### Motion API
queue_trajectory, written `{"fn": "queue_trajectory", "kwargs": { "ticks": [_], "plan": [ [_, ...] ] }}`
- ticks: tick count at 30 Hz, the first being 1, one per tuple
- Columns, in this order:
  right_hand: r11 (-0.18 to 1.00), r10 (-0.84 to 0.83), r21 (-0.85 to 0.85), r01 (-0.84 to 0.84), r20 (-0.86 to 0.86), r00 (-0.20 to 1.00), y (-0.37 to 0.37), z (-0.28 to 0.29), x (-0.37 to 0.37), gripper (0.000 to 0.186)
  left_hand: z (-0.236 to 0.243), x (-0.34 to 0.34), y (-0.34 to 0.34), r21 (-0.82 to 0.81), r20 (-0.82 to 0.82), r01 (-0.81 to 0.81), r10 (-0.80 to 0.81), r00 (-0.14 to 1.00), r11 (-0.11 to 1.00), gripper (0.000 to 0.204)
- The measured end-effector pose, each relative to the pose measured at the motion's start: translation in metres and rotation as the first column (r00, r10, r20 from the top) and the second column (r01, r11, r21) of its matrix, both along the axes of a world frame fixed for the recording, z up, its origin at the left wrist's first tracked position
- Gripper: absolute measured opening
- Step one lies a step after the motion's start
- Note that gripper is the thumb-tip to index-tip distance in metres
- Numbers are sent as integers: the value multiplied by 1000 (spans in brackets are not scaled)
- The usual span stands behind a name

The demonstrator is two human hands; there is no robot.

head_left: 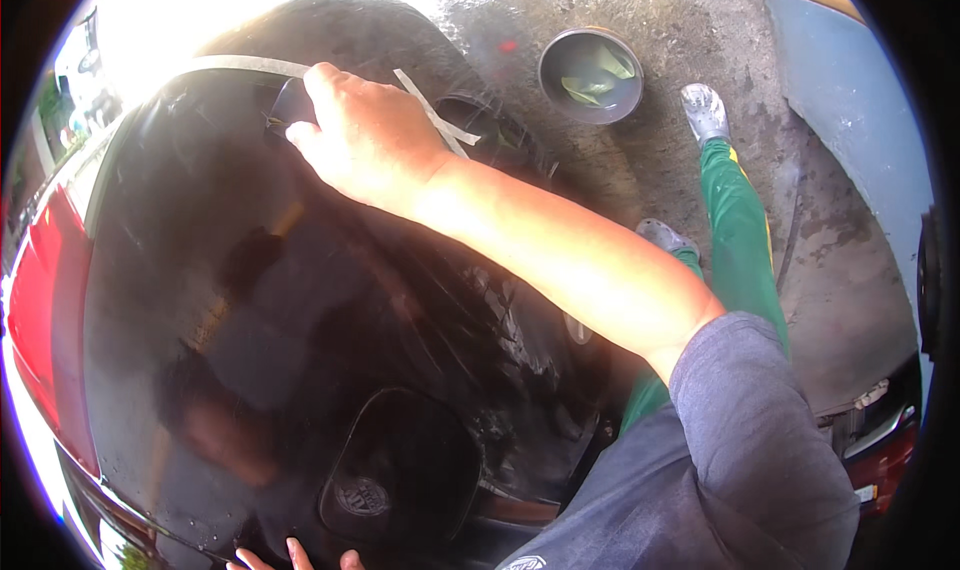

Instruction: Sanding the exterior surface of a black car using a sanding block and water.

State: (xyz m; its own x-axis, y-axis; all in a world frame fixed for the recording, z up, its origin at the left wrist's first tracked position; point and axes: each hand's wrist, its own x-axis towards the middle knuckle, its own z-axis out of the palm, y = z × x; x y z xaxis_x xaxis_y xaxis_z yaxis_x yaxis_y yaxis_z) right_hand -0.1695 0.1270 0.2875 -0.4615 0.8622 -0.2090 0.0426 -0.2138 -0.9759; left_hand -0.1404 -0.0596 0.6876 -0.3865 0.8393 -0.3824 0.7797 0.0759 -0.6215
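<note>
My right hand (365, 135) reaches to the far edge of a dark, glossy car body panel (230, 270). Its fingers are closed over a dark flat pad (290, 110), pressed against the panel; the hand hides part of it. A strip of pale masking tape (245, 64) runs along the panel's edge by these fingers, and a loose-looking tape strip (435, 110) sits beyond the wrist. At the bottom edge, my left hand (295, 558) shows only its fingertips, spread apart on the panel near the fuel flap (400, 465).
A round bucket (592, 77) holding water and greenish pieces stands on the wet concrete floor (690, 30). My feet in grey clogs (705, 113) are beside the car. A pale blue panel (850, 100) rises on the right. Red bodywork (50, 310) lies at far left.
</note>
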Motion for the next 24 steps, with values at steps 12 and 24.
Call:
{"fn": "queue_trajectory", "kwargs": {
  "ticks": [12, 24],
  "plan": [
    [991, -81, 105, 84, -30, 996, -37, -20, 16, 29, 2, 4, -2, -30, -2, -30, 30, 1000, 999, 64],
    [998, -37, 41, 37, -1, 999, -80, -25, 43, 30, 3, 5, 2, -52, -28, -11, 10, 1000, 999, 66]
  ]
}}
